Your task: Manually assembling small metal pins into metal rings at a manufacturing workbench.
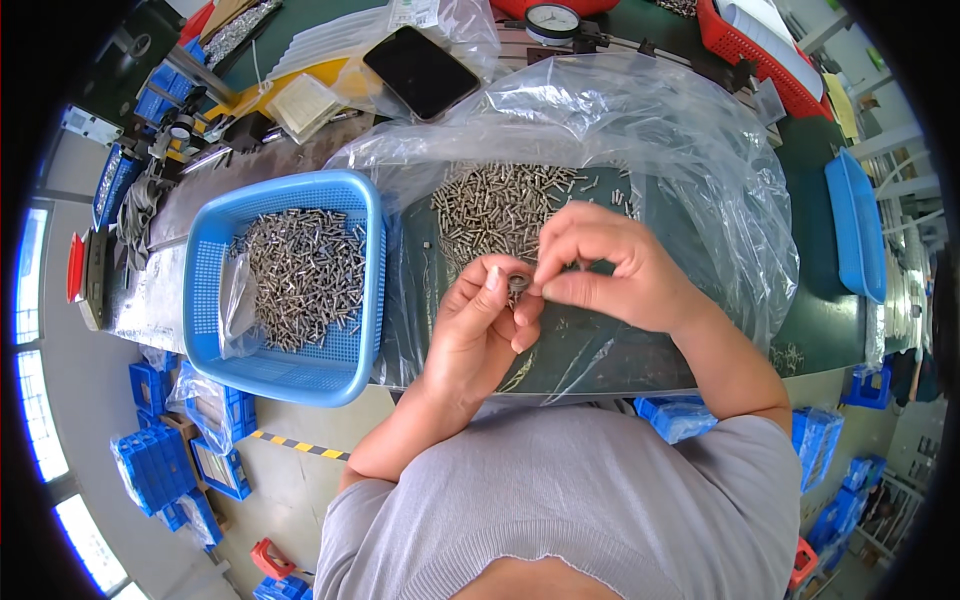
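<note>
My left hand [478, 325] is closed around a small round metal ring [518, 283], held between the thumb and curled fingers. Close against it on the right, my right hand [615, 268] pinches with thumb and forefinger at the ring's edge. Whatever lies between those fingertips is too small or hidden to name. Just beyond both hands spreads a pile of small metal pins [490, 205] on clear plastic sheeting [690, 140]. To the left stands a blue plastic basket [372, 290] holding many similar pins [305, 275] and a clear plastic bag [238, 300].
A black phone [421, 72] lies on plastic behind the basket. Along the back are a dial gauge [551, 22] and a red basket [765, 60] with papers. A blue tray [855, 228] sits at the far right. The green table's [620, 376] front edge runs close to my body.
</note>
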Tool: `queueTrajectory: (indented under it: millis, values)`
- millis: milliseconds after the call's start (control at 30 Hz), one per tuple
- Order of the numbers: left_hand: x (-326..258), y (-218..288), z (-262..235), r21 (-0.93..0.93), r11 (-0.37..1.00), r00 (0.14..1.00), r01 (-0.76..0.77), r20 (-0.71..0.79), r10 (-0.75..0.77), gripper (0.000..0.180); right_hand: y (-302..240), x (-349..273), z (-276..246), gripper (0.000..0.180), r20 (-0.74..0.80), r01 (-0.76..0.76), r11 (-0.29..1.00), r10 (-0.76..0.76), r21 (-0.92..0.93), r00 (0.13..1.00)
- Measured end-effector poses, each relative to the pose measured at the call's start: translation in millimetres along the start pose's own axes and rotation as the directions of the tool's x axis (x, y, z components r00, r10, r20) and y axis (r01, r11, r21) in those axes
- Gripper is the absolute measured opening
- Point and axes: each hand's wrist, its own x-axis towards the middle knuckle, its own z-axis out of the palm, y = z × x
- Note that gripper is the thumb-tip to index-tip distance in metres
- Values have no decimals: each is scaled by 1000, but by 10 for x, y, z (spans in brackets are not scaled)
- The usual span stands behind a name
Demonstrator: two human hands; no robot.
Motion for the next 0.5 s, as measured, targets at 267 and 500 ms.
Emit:
queueTrajectory:
  millis: [267, 500]
  values:
    - [43, -7, -77, -81, 991, 990, -104, 91, 111, 25, 228, 21, 85, 22, -78, 99, 837, -166, -538, 983]
    - [25, 0, -96, -103, 990, 988, -95, 109, 106, 24, 254, 14, 112, 12, -22, 113, 738, -170, -666, 985]
